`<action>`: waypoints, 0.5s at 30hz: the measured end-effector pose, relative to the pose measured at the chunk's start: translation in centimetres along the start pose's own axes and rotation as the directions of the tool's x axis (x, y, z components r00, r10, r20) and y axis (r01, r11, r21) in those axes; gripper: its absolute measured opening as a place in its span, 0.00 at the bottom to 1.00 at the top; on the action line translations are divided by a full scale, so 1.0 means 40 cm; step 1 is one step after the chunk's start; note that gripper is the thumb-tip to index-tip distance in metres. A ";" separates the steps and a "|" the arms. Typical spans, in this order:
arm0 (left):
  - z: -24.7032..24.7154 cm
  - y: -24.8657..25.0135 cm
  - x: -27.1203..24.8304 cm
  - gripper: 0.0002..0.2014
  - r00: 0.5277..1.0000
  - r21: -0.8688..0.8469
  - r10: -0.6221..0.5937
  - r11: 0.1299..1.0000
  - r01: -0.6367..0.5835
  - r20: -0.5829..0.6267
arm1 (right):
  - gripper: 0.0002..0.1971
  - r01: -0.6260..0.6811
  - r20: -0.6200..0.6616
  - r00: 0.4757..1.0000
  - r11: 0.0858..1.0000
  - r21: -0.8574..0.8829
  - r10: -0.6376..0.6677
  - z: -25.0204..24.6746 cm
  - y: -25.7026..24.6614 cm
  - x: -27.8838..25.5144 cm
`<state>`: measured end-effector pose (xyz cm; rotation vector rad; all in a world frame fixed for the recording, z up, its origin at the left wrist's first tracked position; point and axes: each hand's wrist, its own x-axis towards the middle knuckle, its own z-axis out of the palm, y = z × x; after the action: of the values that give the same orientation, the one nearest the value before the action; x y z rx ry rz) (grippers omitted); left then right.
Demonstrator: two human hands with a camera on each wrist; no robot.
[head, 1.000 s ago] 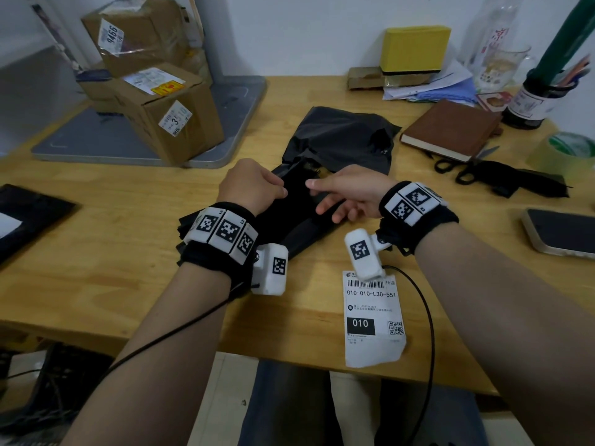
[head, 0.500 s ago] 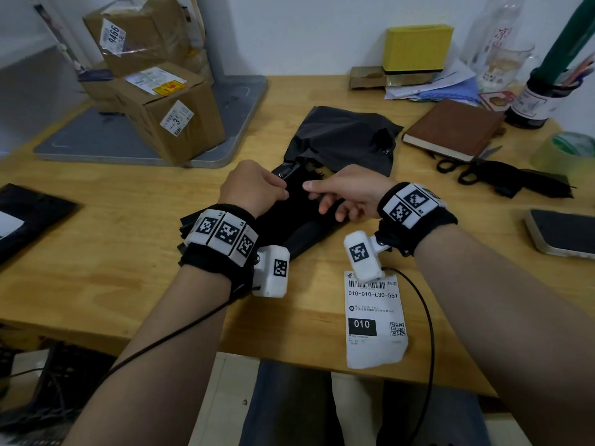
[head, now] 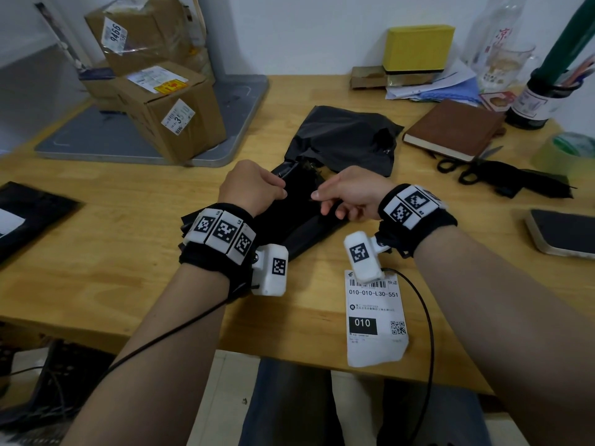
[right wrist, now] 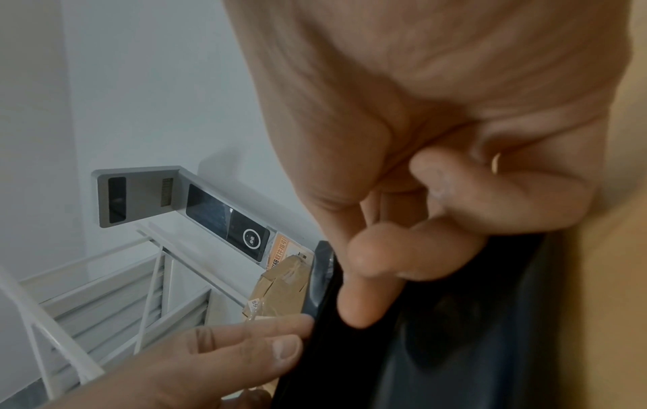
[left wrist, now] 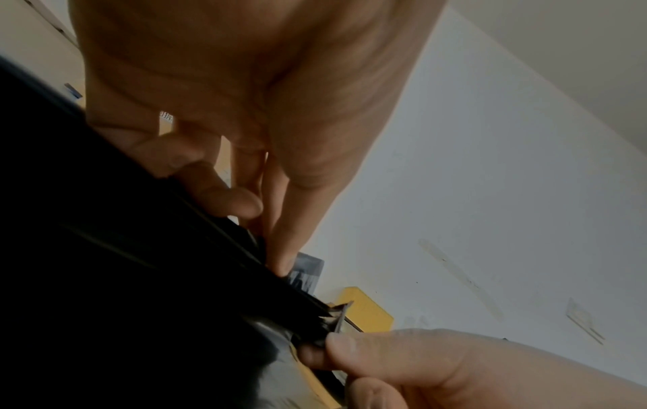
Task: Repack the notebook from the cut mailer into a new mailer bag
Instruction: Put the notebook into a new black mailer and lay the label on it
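Note:
A flat stack of black new mailer bags (head: 299, 220) lies at the table's middle. My left hand (head: 280, 191) pinches the top bag's upper edge, as the left wrist view shows with the fingertips (left wrist: 278, 263) on the black film (left wrist: 140, 304). My right hand (head: 318, 197) pinches the same edge from the right, its fingers (right wrist: 364, 310) curled on the bag (right wrist: 437, 359). The crumpled grey cut mailer (head: 344, 140) lies just behind. The brown notebook (head: 454, 130) rests closed at the back right, apart from both hands.
Scissors (head: 463, 162) and a cut black strip (head: 531, 185) lie right of the notebook. A shipping label (head: 375, 313) hangs over the front edge. A phone (head: 563, 233), tape roll (head: 570, 149), cardboard boxes (head: 174, 114) and another black mailer (head: 29, 214) ring the table.
Both hands stay at the black bag's top edge. The right hand's fingers have curled in tighter and drawn slightly toward me.

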<state>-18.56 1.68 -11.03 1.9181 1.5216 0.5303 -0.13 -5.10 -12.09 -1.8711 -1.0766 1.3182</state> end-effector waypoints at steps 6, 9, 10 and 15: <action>0.001 0.002 -0.004 0.06 1.000 -0.006 0.007 1.000 -0.007 0.010 | 0.03 0.013 -0.006 1.000 1.000 0.024 -0.013 -0.001 0.002 -0.001; 0.008 0.007 -0.011 0.13 0.998 -0.031 0.059 0.998 -0.058 0.017 | 0.02 0.030 -0.017 0.999 0.999 0.030 -0.030 0.001 0.003 -0.005; 0.010 0.012 -0.015 0.13 0.996 -0.054 0.086 0.995 -0.087 -0.005 | 0.02 0.038 -0.019 0.999 0.999 0.032 -0.037 0.000 0.002 -0.008; 0.006 0.046 -0.030 0.07 0.967 -0.127 0.237 0.960 -0.248 -0.096 | 0.06 0.088 -0.005 0.996 0.996 0.028 -0.088 -0.013 -0.005 -0.025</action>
<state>-17.40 0.20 -9.87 2.0069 1.2671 0.8081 0.12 -5.90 -11.29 -1.7842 -1.1207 1.2730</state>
